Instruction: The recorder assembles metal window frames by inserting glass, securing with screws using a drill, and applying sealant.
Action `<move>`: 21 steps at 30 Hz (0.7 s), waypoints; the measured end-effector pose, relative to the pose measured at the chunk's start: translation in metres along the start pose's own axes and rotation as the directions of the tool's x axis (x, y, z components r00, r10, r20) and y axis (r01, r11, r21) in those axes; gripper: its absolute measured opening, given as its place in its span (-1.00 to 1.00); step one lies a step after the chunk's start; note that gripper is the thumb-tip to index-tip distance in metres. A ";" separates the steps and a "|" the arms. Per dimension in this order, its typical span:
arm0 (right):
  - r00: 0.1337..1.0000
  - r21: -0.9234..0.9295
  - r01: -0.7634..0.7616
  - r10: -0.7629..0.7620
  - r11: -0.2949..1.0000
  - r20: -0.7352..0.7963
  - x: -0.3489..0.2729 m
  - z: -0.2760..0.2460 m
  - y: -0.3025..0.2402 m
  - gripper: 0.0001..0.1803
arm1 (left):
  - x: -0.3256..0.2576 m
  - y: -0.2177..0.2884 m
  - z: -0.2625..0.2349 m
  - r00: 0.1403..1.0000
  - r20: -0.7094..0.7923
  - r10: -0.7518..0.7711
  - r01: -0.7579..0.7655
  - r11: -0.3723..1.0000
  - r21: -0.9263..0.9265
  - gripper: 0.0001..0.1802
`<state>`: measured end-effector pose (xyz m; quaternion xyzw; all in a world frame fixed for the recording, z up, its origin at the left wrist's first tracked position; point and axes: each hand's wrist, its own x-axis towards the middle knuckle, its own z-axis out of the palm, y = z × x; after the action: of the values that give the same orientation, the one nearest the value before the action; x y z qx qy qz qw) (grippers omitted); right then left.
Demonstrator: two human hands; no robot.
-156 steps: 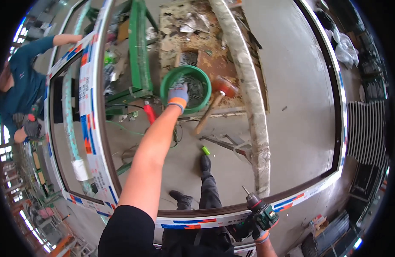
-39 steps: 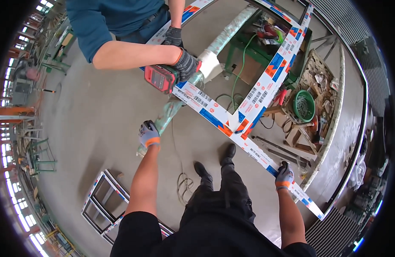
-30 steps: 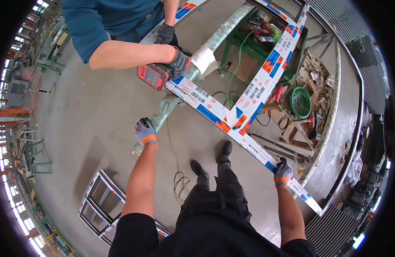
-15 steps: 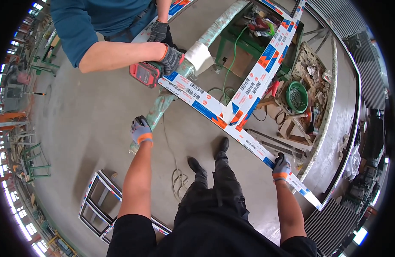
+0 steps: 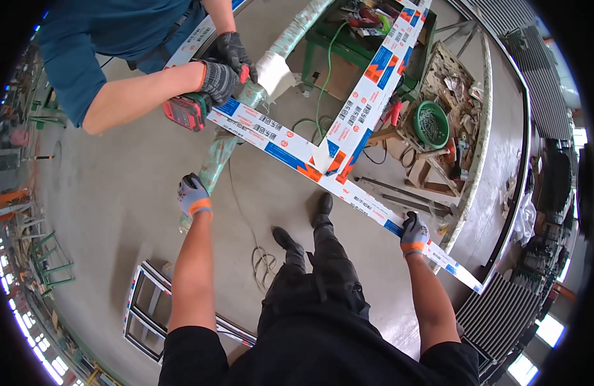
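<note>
My left hand [image 5: 195, 195], in a grey glove with black fingers and an orange cuff, is closed on a bar wrapped in greenish film [image 5: 221, 154]. My right hand [image 5: 414, 234], gloved alike, is closed on the long edge of a large window frame [image 5: 368, 204] covered in white, blue and orange protective film. The frame's left part lies across the wrapped bar. There, a co-worker's dark-gloved hand [image 5: 218, 82] holds a red and black cordless power tool [image 5: 186, 112] beside the frame. That person's other gloved hand [image 5: 232, 51] is close to the tool's front.
A green bowl of screws [image 5: 431, 124] stands on a cluttered bench at the right. Tools lie on a green stand [image 5: 339, 38] at the back. Another frame [image 5: 137, 315] lies on the floor at lower left. A coiled cord [image 5: 263, 262] lies near my feet.
The whole view has shifted, and the frame sits further left in it. The co-worker's second hand has come down to the power tool's front. Both my hands keep their holds.
</note>
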<state>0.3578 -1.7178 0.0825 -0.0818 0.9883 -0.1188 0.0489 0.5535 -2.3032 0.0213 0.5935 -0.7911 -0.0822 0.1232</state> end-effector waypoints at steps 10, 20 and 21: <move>0.999 -0.005 0.024 -0.025 1.000 -0.028 -0.001 0.001 0.002 -0.69 | 0.002 -0.007 0.009 0.996 0.040 -0.077 0.073 0.992 0.101 -0.60; 0.996 0.033 -0.078 0.076 0.996 0.056 0.000 -0.005 -0.008 -0.70 | 0.003 -0.009 0.012 0.999 0.020 -0.048 0.046 0.994 0.104 -0.57; 0.996 0.037 -0.076 0.074 0.996 0.055 -0.001 -0.003 -0.005 -0.70 | 0.002 -0.008 0.011 0.999 0.011 -0.050 0.049 0.994 0.095 -0.57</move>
<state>0.3587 -1.7217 0.0868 -0.0470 0.9865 -0.1341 0.0812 0.5567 -2.3075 0.0085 0.6177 -0.7798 -0.0515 0.0875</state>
